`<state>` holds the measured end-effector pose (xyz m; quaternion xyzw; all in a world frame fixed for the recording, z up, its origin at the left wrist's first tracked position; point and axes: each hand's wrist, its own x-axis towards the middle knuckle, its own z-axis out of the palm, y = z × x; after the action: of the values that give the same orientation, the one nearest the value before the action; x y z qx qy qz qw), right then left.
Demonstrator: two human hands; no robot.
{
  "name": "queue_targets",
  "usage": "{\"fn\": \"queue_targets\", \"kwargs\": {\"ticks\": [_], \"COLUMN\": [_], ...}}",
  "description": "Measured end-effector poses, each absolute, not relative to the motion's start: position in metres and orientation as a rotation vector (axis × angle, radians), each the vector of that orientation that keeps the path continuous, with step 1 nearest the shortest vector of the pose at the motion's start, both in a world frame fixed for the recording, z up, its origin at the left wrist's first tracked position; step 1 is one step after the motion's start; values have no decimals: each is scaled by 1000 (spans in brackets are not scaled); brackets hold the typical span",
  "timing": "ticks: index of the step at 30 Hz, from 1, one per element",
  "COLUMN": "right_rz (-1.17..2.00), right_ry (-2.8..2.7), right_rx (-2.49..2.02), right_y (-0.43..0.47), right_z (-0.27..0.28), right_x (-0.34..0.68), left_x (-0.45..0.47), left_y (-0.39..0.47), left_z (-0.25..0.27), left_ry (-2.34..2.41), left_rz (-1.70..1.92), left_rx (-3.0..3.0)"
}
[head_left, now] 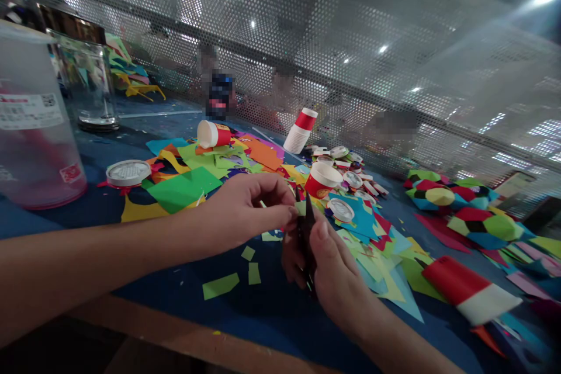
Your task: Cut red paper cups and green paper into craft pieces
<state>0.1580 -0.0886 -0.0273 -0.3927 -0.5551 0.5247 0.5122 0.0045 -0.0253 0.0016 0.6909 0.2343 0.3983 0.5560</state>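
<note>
Left hand (pixel 245 205) is pinching a small, light-green paper piece (pixel 301 208) between thumb and fingers, close by the tips of dark-bladed scissors (pixel 308 227); right hand (pixel 337 274) is gripping those scissors low down, handles mostly hiding behind its fingers. Paper piece is hanging above the blue tabletop (pixel 175 298), between the two hands, blades rising on either side; not managing to tell if they are touching it. Flat light-green paper offcuts (pixel 221 286) are lying on the tabletop. Handling: paper is probably acting light, thin, bendy, tearing easily, so a soft fingertip pinch at an edge, clear of the blades, is fitting best; scissors are likely feeling stiff, handle end suiting the grip
</note>
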Motion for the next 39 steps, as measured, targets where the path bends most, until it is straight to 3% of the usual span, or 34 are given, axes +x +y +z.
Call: {"fn": "queue_targets", "kwargs": {"ticks": [39], "right_rz": [1342], "right_ry": [-1316], "right_rx": [-860], "right_y": [-93], "right_z": [-30], "right_x": [156], "left_x": [6], "left_y": [-28], "left_z": [0], "left_ry": [478], "left_rz": [879], "left_rx": [1551]}}
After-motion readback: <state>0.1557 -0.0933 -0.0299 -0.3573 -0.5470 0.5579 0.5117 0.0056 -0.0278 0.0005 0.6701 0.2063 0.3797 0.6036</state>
